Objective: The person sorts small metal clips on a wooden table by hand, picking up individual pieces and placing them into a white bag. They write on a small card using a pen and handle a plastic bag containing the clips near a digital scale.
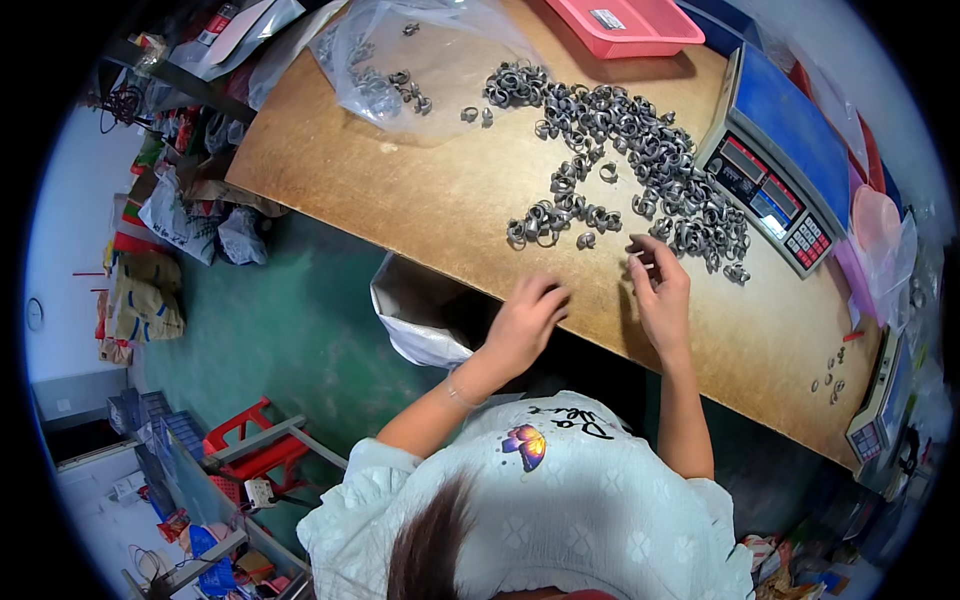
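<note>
Many small grey metal rings (680, 190) lie in a loose heap on the wooden table (420, 200). A smaller cluster of rings (560, 215) reaches toward my hands. At the table's near edge is my left hand (525, 315), its fingers curled and smeared by motion; whether they hold anything is hidden. My right hand (662, 300) hovers just short of the heap, fingers bent and thumb apart, with nothing visible between them. Below the edge beside my left hand hangs or stands an open white sack (405, 325), its inside dark.
A clear plastic bag (430, 60) with some rings lies at the far left. A pink tray (630, 25) sits at the back. On the right stand a blue-topped scale (785, 150) and a second scale (880, 400). A red stool (255, 450) is on the green floor.
</note>
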A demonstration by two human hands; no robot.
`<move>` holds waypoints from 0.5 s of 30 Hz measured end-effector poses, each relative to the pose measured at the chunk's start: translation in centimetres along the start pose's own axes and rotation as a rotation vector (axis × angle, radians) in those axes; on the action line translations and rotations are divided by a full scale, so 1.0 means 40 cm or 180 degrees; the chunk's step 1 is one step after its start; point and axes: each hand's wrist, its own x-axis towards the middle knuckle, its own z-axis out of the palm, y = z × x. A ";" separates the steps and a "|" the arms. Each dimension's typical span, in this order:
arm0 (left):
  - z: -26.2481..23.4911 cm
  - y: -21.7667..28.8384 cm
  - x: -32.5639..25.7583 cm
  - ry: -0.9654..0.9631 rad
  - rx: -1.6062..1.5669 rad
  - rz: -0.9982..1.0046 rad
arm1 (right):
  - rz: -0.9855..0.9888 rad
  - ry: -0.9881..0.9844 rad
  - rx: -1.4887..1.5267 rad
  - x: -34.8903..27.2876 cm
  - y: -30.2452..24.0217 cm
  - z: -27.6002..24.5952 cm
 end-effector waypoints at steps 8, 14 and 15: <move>-0.033 -0.123 -0.205 0.1018 0.0470 -0.0907 | -0.1596 0.0254 -0.1548 0.078 0.003 0.065; -0.036 -0.138 -0.226 0.1342 0.0852 -0.1364 | -0.1216 0.0072 -0.1330 0.020 0.029 0.028; -0.038 -0.114 -0.211 0.1586 0.0709 -0.1290 | -0.1070 0.0025 -0.1142 0.009 0.031 0.018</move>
